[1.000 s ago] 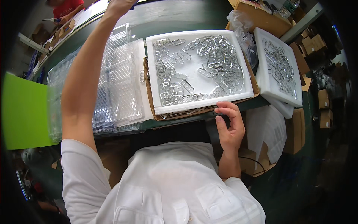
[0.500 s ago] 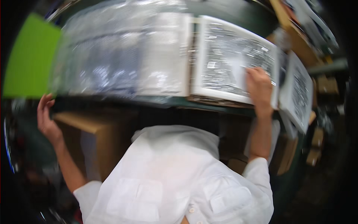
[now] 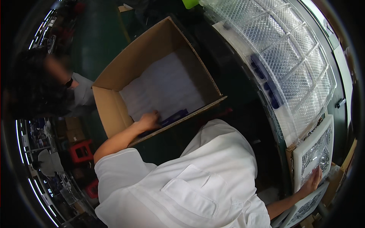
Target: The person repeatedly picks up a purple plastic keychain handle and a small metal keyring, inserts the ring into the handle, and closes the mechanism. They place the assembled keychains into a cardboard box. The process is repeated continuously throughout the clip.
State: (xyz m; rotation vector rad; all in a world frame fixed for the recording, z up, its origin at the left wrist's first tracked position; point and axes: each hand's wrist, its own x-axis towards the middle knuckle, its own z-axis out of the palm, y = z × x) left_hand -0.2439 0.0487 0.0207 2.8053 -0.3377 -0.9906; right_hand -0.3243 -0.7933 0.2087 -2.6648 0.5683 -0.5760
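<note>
My left hand [image 3: 149,121] reaches into an open cardboard box [image 3: 114,81], close to its near wall. Its fingers are curled at a dark blue strip [image 3: 175,117], which shows on both sides of the hand; the fingertips are partly hidden. White sheet material [image 3: 163,83] lines the bottom of the box. Far off to the right, my right hand [image 3: 313,180] is closed over a white-framed tray [image 3: 299,171] of small shiny metal parts. Whatever it pinches is too small to make out.
Clear, textured plastic trays [image 3: 300,72] cover the table along the right, with a blue strip with rounded notches [image 3: 264,81] at their edge. Another white-framed tray [image 3: 304,212] leans below. A co-worker's arm [image 3: 57,70] is at the left, near a red stool [image 3: 81,151].
My view has swung left, bringing the open box into sight. My left hand has gone from beside the table into the box. The right hand stays over the white-framed tray.
</note>
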